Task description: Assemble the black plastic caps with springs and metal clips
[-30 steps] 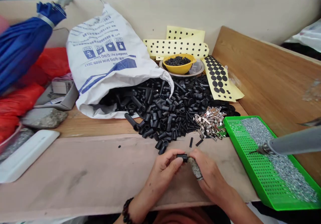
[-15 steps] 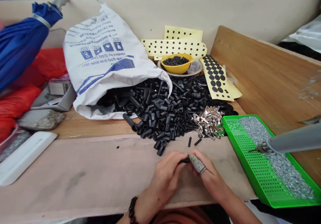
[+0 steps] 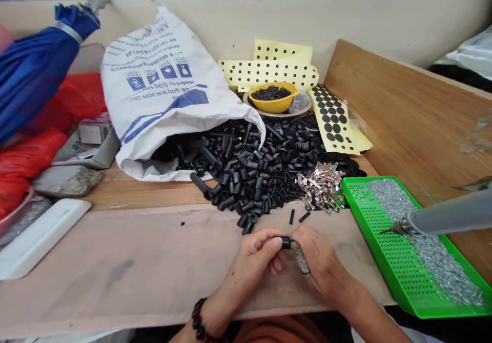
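Note:
A short black plastic tube [image 3: 285, 243] is pinched between the thumb and forefinger of my left hand [image 3: 255, 256], just above the cloth near the front of the bench. My right hand [image 3: 317, 258] is closed against the tube's right end, its fingers bent; what they hold, if anything, is hidden. One right finger wears a grey speckled finger cover [image 3: 302, 260]. Two small black ribbed pieces [image 3: 299, 216] lie on the cloth just beyond my hands. Behind them spreads a heap of black plastic tubes [image 3: 246, 179], with a pile of shiny metal clips [image 3: 323, 189] at its right.
At right, a green tray [image 3: 365, 240] holds small metal pieces, and a grey powered screwdriver [image 3: 449, 215] hangs over it. A white sack [image 3: 165, 76] opens onto the heap. Behind stands a yellow bowl [image 3: 272, 106] near yellow sticker sheets [image 3: 265, 74]. A white bar [image 3: 46, 235] lies left.
My right hand has turned over, its back now facing up and the finger cover pointing lower. More of the black tube shows between my hands. The view has shifted slightly.

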The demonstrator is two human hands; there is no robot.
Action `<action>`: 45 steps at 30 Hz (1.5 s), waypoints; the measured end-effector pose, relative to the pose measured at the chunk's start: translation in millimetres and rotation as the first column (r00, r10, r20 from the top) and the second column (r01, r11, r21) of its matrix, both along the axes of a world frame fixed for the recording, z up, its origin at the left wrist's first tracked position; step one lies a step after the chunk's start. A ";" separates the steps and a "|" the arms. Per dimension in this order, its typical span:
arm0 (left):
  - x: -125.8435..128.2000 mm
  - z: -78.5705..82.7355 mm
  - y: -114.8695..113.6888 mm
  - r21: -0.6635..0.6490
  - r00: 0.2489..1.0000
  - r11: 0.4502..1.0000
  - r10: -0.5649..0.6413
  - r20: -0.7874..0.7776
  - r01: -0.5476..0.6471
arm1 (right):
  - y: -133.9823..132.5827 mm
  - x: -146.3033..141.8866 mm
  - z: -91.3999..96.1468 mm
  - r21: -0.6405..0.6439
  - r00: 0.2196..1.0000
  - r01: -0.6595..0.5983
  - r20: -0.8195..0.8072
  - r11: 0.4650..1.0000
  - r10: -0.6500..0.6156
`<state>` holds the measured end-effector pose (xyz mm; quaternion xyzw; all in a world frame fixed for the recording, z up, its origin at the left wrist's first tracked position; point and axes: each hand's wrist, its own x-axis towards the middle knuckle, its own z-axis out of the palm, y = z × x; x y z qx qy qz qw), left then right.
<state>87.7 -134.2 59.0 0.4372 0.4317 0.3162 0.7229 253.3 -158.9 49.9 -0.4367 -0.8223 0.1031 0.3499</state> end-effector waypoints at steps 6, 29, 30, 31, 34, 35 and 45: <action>-3.1 -1.8 1.0 0.313 0.980 0.947 -0.010 -0.200 0.073 | -5.1 -1.2 0.1 -0.243 0.986 -0.031 -0.167 0.969 -0.010; -1.5 -7.5 -6.6 0.885 0.941 0.433 0.196 -0.277 0.170 | -9.1 -14.7 0.3 -0.706 0.754 -0.187 -0.549 0.683 -0.360; -2.2 -6.4 -7.3 0.870 0.947 0.463 0.169 -0.274 0.169 | -8.8 -14.6 0.5 -0.696 0.763 -0.176 -0.543 0.696 -0.351; -2.9 -5.4 -7.7 0.854 0.952 0.492 0.144 -0.271 0.168 | -8.7 -14.5 0.8 -0.678 0.778 -0.157 -0.533 0.718 -0.333; -4.8 -3.7 -6.8 0.813 0.954 0.566 0.144 -0.264 0.139 | -8.7 -14.4 2.0 -0.572 0.846 -0.094 -0.477 0.815 -0.238; -5.4 -3.7 -5.9 0.795 0.947 0.593 0.166 -0.274 0.126 | -8.9 -14.2 2.3 -0.524 0.869 -0.079 -0.453 0.848 -0.199; -10.9 2.5 -3.0 0.532 0.931 0.836 0.081 -0.356 0.131 | -5.9 -12.4 -4.1 -0.049 0.992 0.028 -0.119 0.998 -0.034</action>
